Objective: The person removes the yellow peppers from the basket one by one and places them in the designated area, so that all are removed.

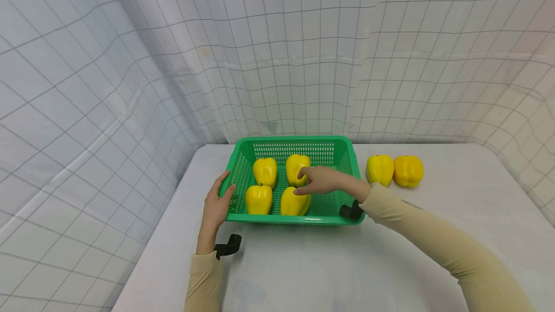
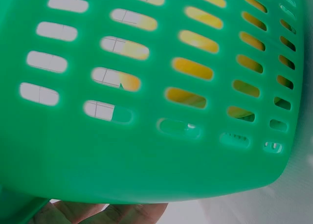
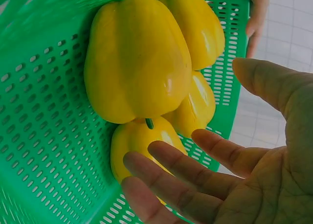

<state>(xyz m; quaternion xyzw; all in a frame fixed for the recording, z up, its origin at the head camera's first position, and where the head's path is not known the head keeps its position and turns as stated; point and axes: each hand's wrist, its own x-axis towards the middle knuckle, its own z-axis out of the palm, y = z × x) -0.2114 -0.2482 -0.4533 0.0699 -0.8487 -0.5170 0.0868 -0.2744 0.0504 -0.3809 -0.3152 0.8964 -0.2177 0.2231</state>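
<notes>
A green plastic basket [image 1: 295, 219] with slotted walls holds several yellow bell peppers. My left hand [image 1: 218, 202] grips its left rim, thumb on one side and fingers on the other; in the left wrist view some fingers [image 2: 102, 213] show past the basket's edge. Above the peppers hovers my right hand [image 1: 323, 180], fingers spread and nothing in them. Closest to it are the back right pepper [image 1: 296, 163] and the front right pepper [image 1: 291, 203]. Towards the left of the basket lie two more, a back pepper [image 1: 265, 171] and a front pepper [image 1: 258, 201].
Outside the basket, to its right, one yellow bell pepper [image 1: 380, 170] stands beside another pepper [image 1: 409, 171] on the white table [image 1: 303, 264]. White cloth with a grid pattern [image 1: 299, 61] hangs behind and at both sides. Black wrist cameras sit on both wrists.
</notes>
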